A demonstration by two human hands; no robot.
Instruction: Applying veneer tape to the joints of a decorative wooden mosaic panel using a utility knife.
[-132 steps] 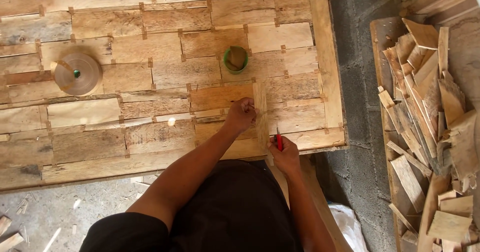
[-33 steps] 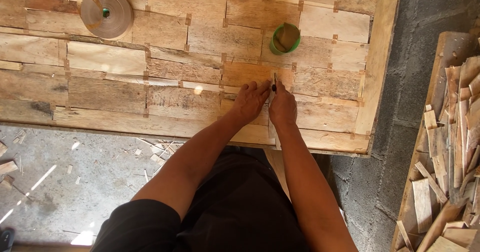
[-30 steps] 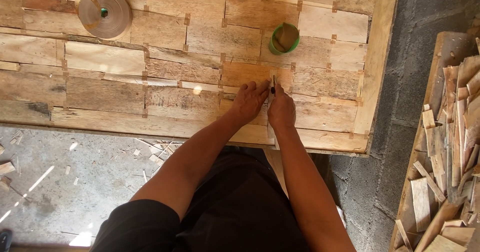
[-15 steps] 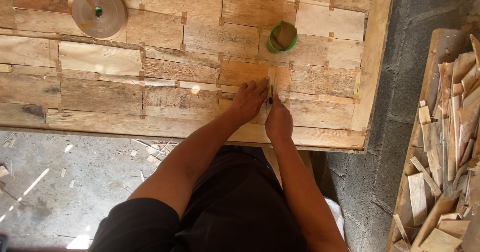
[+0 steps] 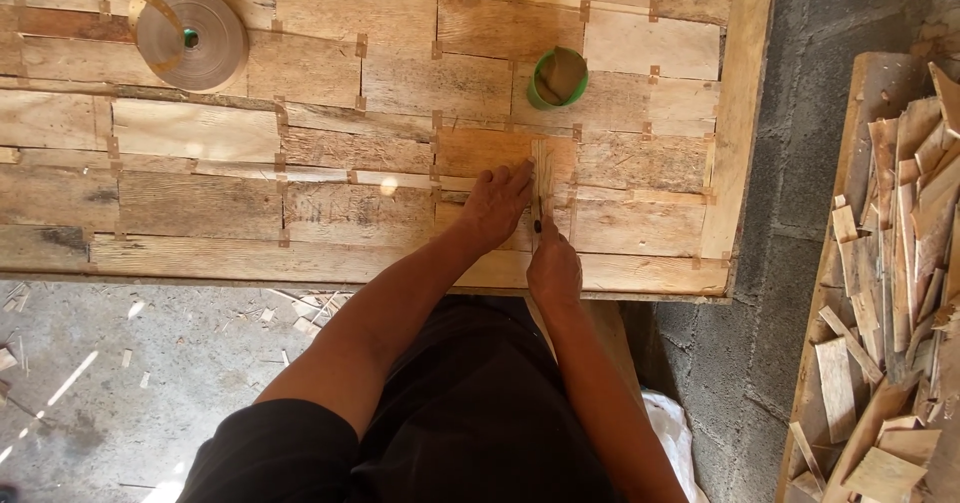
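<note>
A large sheet of patched wood veneer (image 5: 330, 113) covers the work table. My left hand (image 5: 495, 208) lies flat on it, fingers pressing down beside a narrow upright veneer strip (image 5: 543, 168). My right hand (image 5: 553, 268) is just behind, closed on a small cutting tool (image 5: 538, 225) whose dark tip touches the lower end of that strip. The two hands almost touch. The tool's blade is too small to make out.
A roll of brown paper tape (image 5: 190, 38) lies at the sheet's far left. A green cup (image 5: 557, 78) stands just beyond the hands. A heap of wood offcuts (image 5: 890, 293) fills a board at the right, past a grey block wall (image 5: 790, 213). Chips litter the concrete floor (image 5: 120, 383).
My right hand came from the table edge up to the strip, then drew back toward me along it. My left hand stayed pressed on the sheet.
</note>
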